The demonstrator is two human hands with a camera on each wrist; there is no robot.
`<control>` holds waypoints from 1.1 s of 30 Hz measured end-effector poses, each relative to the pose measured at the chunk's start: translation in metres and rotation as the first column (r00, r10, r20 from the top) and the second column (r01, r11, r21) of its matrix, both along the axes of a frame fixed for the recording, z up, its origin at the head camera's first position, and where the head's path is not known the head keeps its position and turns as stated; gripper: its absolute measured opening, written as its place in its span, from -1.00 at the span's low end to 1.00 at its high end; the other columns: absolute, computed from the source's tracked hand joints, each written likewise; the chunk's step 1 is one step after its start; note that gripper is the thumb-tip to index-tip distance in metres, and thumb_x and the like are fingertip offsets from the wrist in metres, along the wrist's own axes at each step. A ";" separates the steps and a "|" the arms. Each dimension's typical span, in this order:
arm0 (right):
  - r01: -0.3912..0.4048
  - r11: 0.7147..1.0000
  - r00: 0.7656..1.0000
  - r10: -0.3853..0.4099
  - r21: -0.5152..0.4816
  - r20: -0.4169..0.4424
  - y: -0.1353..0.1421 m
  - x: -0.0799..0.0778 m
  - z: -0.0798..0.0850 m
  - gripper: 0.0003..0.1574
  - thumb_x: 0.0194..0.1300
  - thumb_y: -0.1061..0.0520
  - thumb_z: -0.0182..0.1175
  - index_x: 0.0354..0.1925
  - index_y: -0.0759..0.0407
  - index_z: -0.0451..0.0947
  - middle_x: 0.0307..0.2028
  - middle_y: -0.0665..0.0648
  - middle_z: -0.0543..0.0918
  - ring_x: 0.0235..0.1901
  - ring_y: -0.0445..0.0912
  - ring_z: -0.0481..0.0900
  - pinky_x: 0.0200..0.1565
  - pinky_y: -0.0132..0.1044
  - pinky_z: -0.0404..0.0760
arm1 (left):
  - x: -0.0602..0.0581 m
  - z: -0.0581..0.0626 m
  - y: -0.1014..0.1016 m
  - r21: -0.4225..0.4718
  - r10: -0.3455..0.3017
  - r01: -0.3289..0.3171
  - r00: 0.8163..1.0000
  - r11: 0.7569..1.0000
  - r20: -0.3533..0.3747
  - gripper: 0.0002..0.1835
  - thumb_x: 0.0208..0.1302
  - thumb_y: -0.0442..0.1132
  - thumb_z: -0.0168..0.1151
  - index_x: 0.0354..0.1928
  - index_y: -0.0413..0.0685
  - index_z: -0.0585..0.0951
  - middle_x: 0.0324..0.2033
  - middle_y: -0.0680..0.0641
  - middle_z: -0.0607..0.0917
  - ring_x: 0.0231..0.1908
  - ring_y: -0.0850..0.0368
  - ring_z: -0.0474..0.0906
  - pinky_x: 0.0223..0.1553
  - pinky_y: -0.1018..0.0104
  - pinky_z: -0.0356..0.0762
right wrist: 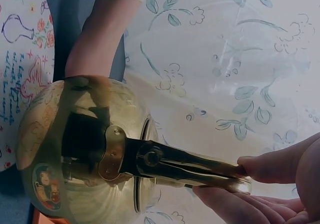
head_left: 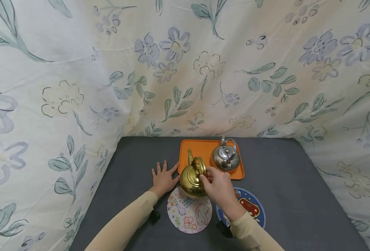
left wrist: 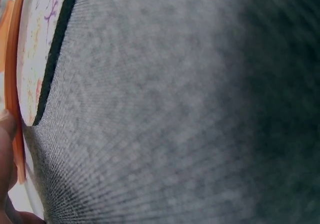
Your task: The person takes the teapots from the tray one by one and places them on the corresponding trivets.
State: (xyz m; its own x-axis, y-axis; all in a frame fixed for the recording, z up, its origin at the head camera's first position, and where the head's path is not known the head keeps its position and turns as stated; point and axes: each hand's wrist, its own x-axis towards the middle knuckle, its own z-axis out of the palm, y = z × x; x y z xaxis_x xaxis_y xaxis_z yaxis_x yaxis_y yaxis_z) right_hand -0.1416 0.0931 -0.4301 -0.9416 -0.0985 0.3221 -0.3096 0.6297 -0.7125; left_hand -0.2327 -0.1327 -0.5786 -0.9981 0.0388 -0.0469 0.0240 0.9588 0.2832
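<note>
A gold teapot (head_left: 192,180) with its spout pointing away is held by its handle in my right hand (head_left: 219,186). In the right wrist view, thumb and fingers pinch the gold handle (right wrist: 200,166) of the teapot. It is above the near left part of an orange tray (head_left: 200,146) and the far edge of a white round mat (head_left: 189,214) with drawings. My left hand (head_left: 164,179) lies with spread fingers on the table, its fingertips at the tray's left edge. A silver teapot (head_left: 226,157) stands on the tray's right side.
A blue round mat (head_left: 255,204) with a red figure lies partly under my right forearm. The dark grey table (head_left: 298,181) ends at a flower-patterned cloth (head_left: 219,87) behind and at both sides.
</note>
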 end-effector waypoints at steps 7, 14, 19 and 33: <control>-0.018 0.999 1.000 0.018 -0.029 0.013 -0.001 0.006 -0.002 -0.62 0.26 0.25 0.40 0.02 0.41 0.65 -0.24 0.27 0.79 -0.25 0.07 0.81 -0.25 -0.13 0.76 | -0.002 -0.002 -0.001 -0.010 -0.010 0.010 1.000 1.000 -0.003 -0.31 0.41 0.35 0.05 0.53 0.61 0.19 0.55 -0.27 0.12 0.54 -0.44 -0.15 0.41 -0.49 -0.11; -0.030 0.999 1.000 0.030 -0.036 0.003 -0.002 0.015 -0.002 -0.64 0.25 0.28 0.40 0.00 0.41 0.66 -0.24 0.27 0.79 -0.24 0.06 0.81 -0.26 -0.21 0.75 | -0.001 -0.002 -0.001 -0.008 -0.013 0.013 1.000 1.000 -0.003 -0.31 0.41 0.36 0.04 0.53 0.61 0.19 0.55 -0.27 0.13 0.54 -0.45 -0.15 0.40 -0.49 -0.11; -0.043 0.999 0.999 0.043 -0.026 0.011 -0.004 0.021 -0.004 -0.64 0.27 0.26 0.39 0.01 0.40 0.66 -0.24 0.27 0.80 -0.25 0.05 0.81 -0.26 -0.22 0.75 | -0.001 -0.003 -0.001 -0.011 -0.009 0.009 1.000 1.000 -0.008 -0.31 0.39 0.39 0.03 0.53 0.62 0.19 0.55 -0.27 0.13 0.54 -0.45 -0.14 0.40 -0.49 -0.10; -0.044 0.999 0.999 0.044 0.003 -0.001 -0.014 0.036 -0.016 -0.64 0.25 0.27 0.40 -0.01 0.43 0.66 -0.26 0.28 0.80 -0.29 0.04 0.81 -0.30 -0.28 0.74 | 0.002 -0.006 -0.005 0.014 -0.027 0.027 1.000 1.000 -0.015 -0.24 0.33 0.49 -0.03 0.53 0.57 0.21 0.55 -0.30 0.10 0.53 -0.48 -0.15 0.39 -0.51 -0.13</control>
State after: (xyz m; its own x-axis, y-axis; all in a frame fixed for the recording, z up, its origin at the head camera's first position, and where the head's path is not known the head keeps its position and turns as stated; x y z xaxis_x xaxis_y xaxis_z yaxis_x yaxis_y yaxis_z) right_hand -0.1061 0.0793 -0.4464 -0.9360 -0.1405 0.3229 -0.3378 0.6174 -0.7105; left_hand -0.2310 -0.1380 -0.5844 -0.9973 0.0664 -0.0317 0.0540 0.9536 0.2961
